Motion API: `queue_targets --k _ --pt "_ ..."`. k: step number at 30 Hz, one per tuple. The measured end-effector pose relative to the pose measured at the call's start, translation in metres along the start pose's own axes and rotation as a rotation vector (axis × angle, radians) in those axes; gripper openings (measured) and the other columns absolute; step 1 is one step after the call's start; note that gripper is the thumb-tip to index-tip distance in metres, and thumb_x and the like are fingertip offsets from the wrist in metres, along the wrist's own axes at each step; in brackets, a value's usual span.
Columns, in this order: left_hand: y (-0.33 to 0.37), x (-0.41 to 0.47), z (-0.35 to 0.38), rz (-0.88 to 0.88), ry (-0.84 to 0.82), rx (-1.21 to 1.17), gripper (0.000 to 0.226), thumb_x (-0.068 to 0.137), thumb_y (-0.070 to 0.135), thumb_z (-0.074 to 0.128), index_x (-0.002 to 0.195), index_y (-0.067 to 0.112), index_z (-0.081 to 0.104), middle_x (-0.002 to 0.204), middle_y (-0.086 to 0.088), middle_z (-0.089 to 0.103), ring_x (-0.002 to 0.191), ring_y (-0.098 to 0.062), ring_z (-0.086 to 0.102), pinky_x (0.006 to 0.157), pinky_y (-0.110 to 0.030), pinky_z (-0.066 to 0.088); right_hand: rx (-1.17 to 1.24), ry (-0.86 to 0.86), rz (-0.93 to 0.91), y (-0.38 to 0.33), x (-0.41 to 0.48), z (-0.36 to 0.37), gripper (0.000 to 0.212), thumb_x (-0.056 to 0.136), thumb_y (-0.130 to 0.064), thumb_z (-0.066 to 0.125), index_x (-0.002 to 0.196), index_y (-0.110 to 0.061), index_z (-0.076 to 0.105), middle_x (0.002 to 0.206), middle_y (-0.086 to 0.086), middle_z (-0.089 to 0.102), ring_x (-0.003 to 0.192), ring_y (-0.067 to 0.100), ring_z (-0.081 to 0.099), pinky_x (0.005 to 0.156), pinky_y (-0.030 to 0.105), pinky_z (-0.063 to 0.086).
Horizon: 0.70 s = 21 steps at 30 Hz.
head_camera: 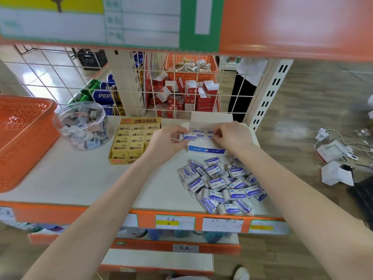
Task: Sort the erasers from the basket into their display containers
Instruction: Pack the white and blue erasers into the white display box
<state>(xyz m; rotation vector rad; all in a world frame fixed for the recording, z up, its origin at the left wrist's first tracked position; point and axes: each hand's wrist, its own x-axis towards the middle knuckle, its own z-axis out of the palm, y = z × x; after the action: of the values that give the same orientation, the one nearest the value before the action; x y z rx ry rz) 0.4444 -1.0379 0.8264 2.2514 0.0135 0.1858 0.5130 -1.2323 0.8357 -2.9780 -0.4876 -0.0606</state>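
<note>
A white and blue display box (205, 149) stands open on the shelf, with a row of blue-labelled erasers inside. My left hand (168, 139) pinches one white and blue eraser (189, 137) at the box's left end. My right hand (232, 136) is over the box's right side, its fingers curled on an eraser in the row. A loose pile of the same erasers (222, 184) lies on the shelf in front of the box. The orange basket (22, 138) stands at the far left.
A clear round jar (84, 126) holds pastel erasers. A yellow 2B eraser box (134, 140) sits beside it, nearly full. A wire grid (181, 87) backs the shelf (80, 178). A person stands behind the grid at right.
</note>
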Motion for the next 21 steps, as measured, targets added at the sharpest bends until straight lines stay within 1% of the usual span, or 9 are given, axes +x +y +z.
queue_targets --k 3,5,6,8,11,14,16,18,21 --pt "-0.001 -0.002 -0.001 -0.004 -0.012 0.004 0.023 0.084 0.020 0.070 0.106 0.024 0.066 0.096 0.011 0.061 0.080 -0.002 0.059 0.067 -0.004 0.040 -0.031 0.000 -0.023 0.003 -0.001 -0.003 0.020 0.092 -0.035 0.054 0.097 -0.023 0.068 0.098 0.001 0.068 0.090 0.022 0.061 0.070 0.029 0.046" --pt "0.001 -0.001 0.000 0.001 -0.011 0.000 0.025 0.083 0.021 0.071 0.107 0.025 0.065 0.090 0.017 0.056 0.081 -0.004 0.060 0.067 -0.006 0.042 0.091 -0.020 -0.083 0.001 -0.007 -0.011 0.022 0.091 -0.035 0.057 0.105 -0.021 0.068 0.103 -0.002 0.066 0.093 0.019 0.060 0.075 0.027 0.046" --pt "0.002 0.000 0.000 0.020 0.002 -0.009 0.026 0.083 0.021 0.072 0.107 0.025 0.063 0.091 0.018 0.056 0.083 -0.005 0.061 0.067 -0.007 0.043 0.214 -0.043 -0.122 -0.002 -0.012 -0.017 0.025 0.090 -0.034 0.059 0.110 -0.020 0.067 0.103 -0.005 0.063 0.094 0.017 0.058 0.076 0.021 0.044" --pt "0.006 0.002 0.003 0.058 0.030 -0.053 0.032 0.081 0.020 0.074 0.107 0.026 0.056 0.094 0.017 0.060 0.084 -0.001 0.060 0.066 -0.004 0.043 0.393 -0.060 -0.201 -0.009 -0.024 -0.027 0.029 0.089 -0.031 0.062 0.116 -0.022 0.064 0.099 -0.010 0.059 0.090 0.011 0.056 0.069 0.003 0.035" --pt "0.012 0.007 0.007 0.087 0.029 -0.087 0.039 0.081 0.021 0.073 0.109 0.027 0.047 0.095 0.017 0.064 0.082 0.006 0.058 0.063 -0.001 0.038 0.362 0.019 -0.283 -0.011 -0.033 -0.028 0.032 0.089 -0.028 0.064 0.119 -0.021 0.063 0.104 -0.007 0.062 0.084 0.003 0.050 0.069 -0.005 0.031" --pt "0.017 0.009 0.013 0.128 0.008 -0.066 0.037 0.082 0.023 0.072 0.108 0.029 0.046 0.093 0.020 0.063 0.081 0.013 0.054 0.061 0.002 0.035 0.357 0.074 -0.265 -0.006 -0.033 -0.019 0.026 0.088 -0.021 0.064 0.113 -0.013 0.066 0.107 0.001 0.064 0.081 0.003 0.048 0.069 0.000 0.032" --pt "0.021 0.010 0.017 0.158 -0.015 -0.024 0.034 0.084 0.026 0.069 0.110 0.027 0.047 0.096 0.021 0.062 0.085 0.012 0.054 0.068 0.000 0.035 0.351 0.079 -0.219 0.003 -0.030 -0.017 0.023 0.088 -0.018 0.063 0.110 -0.011 0.066 0.107 0.003 0.063 0.083 0.006 0.048 0.072 0.007 0.033" --pt "0.025 0.015 0.019 0.200 -0.054 0.108 0.032 0.090 0.029 0.061 0.119 0.022 0.050 0.112 0.013 0.061 0.104 -0.002 0.055 0.084 -0.015 0.037 0.311 0.079 -0.160 0.015 -0.026 -0.019 0.025 0.089 -0.018 0.061 0.112 -0.009 0.065 0.110 0.005 0.060 0.087 0.010 0.050 0.079 0.015 0.034" --pt "0.026 0.024 0.021 0.291 -0.220 0.531 0.040 0.098 0.039 0.043 0.133 0.021 0.048 0.138 0.004 0.050 0.124 -0.017 0.045 0.098 -0.031 0.036 0.180 0.047 -0.085 0.032 -0.017 -0.023 0.029 0.091 -0.017 0.057 0.118 -0.008 0.063 0.114 0.009 0.055 0.099 0.022 0.054 0.083 0.025 0.038"
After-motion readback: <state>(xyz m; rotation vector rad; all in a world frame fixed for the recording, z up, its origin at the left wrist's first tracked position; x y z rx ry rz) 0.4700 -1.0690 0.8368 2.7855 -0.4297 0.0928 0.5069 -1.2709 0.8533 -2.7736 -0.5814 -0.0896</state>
